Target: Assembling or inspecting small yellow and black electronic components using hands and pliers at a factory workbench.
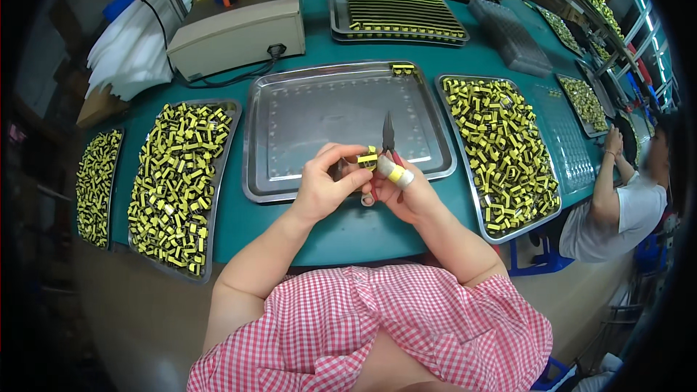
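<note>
My left hand (323,187) pinches a small yellow-and-black block-shaped part (368,162) between thumb and fingertips, above the near edge of a shallow metal tray (327,127). Close beside it, my right hand (415,199) is wrapped round red-handled pliers (388,134), whose dark, pointed jaws reach away from me over the tray. Pale wrapping and a yellow band cover a finger of that hand. The left fingers partly hide the part. A short row of similar yellow-and-black parts (403,70) stands in the tray's far right corner.
Heaped trays of loose yellow parts stand left (174,189), far left (98,189) and right (504,152). Neat rows fill a stacked tray (403,14) at the back. A beige machine (239,29) with a black cable sits back left. A person (617,207) works at right.
</note>
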